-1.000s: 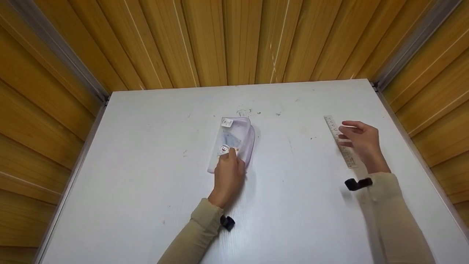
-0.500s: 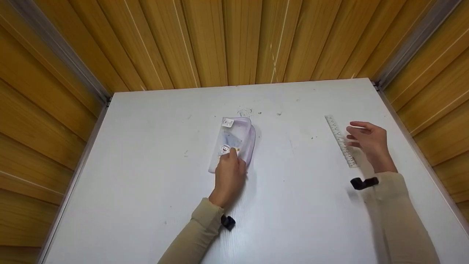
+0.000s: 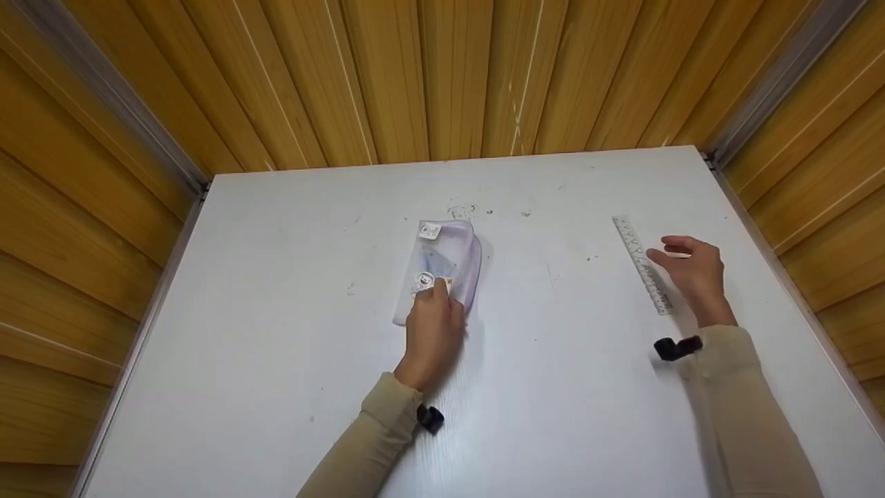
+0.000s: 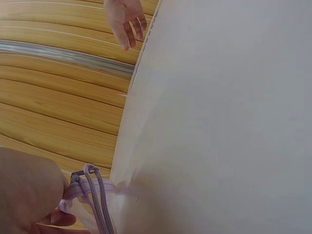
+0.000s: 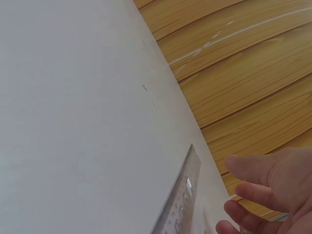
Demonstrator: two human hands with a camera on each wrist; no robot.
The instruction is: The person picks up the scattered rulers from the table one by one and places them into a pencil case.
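A translucent lilac pencil case point(image 3: 460, 249) with a zipper and cartoon stickers lies mid-table. My left hand point(image 3: 432, 332) grips its near end; in the left wrist view the lilac zipper pull cord point(image 4: 100, 204) hangs beside the fingers. A clear ruler point(image 3: 639, 259) with printed markings lies slanted on the right side of the table. Just to its right, my right hand point(image 3: 695, 277) hovers with fingers loosely bent and nothing in them. The right wrist view has the ruler point(image 5: 180, 200) beside the spread fingers point(image 5: 248, 190).
The white tabletop point(image 3: 276, 277) bears several small dark scuffs near its far side. Yellow wood-patterned panels point(image 3: 387, 83) wall in the back and both sides. A small black device point(image 3: 677, 348) is on the right wrist, another point(image 3: 430, 419) on the left.
My right hand drew slightly right, away from the ruler, then came back a little left with its fingers shifted. The left hand and pencil case stay put.
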